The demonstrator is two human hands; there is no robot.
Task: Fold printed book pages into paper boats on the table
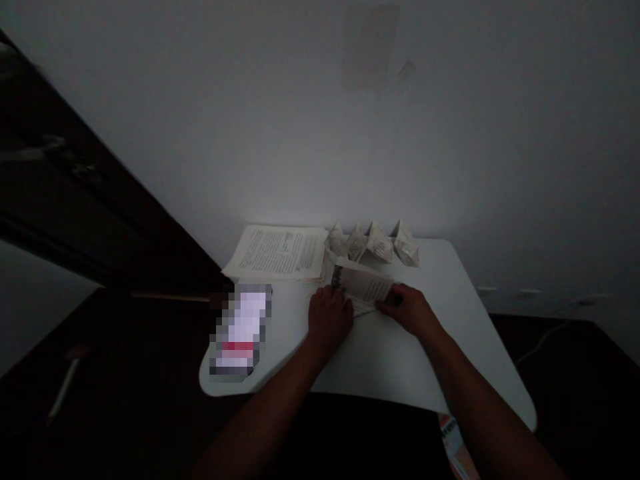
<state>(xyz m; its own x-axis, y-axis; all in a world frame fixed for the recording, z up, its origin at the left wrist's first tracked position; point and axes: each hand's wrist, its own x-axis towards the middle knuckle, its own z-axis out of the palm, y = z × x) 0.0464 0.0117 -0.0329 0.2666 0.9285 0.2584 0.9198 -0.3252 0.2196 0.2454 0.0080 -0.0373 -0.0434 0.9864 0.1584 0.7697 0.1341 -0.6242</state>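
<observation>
A printed sheet of paper [367, 283], partly folded with one flap standing up, lies between my hands on the white table [380, 367]. My left hand [330, 317] is closed at the sheet's left end, fingers bent over its edge; the fingertips are partly hidden. On the opposite side my right hand [410, 308] pinches the lower right corner between thumb and fingers. Behind the sheet stand several folded paper boats [381, 247] in a row, made from similar printed paper.
A stack of printed sheets [280, 253] lies at the back left of the table, against the wall [280, 133]. Nearer on the left is a phone [243, 330] with a lit, blurred screen. A dark door [75, 180] stands at far left; a cable [550, 330] runs along the right.
</observation>
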